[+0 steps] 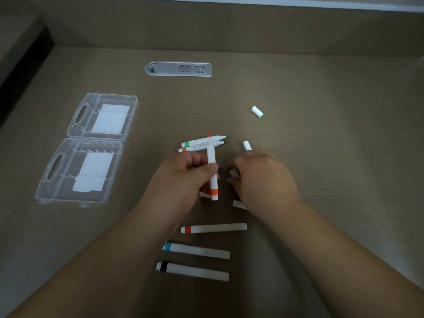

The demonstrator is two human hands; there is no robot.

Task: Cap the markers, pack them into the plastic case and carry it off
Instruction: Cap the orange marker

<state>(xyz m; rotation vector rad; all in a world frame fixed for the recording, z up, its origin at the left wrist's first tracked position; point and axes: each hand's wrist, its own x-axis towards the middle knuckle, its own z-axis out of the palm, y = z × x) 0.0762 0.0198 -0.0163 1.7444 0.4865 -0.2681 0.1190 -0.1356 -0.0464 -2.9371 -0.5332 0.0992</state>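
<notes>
The clear plastic case [89, 145] lies open on the left of the table [321, 168]. The left hand [183, 177] holds an orange marker [212, 168] with no cap, tip up. The right hand [261, 177] curls over a white cap [234, 173]; I cannot tell if it grips it.

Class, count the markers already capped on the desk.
3, in a near row: red-banded marker, blue-banded marker, black-banded marker. Hands may hide others.

A brown wood-grain tabletop [321, 76] holds a recessed grey socket panel [178, 69]; beyond the panel rises a matching brown upstand.
</notes>
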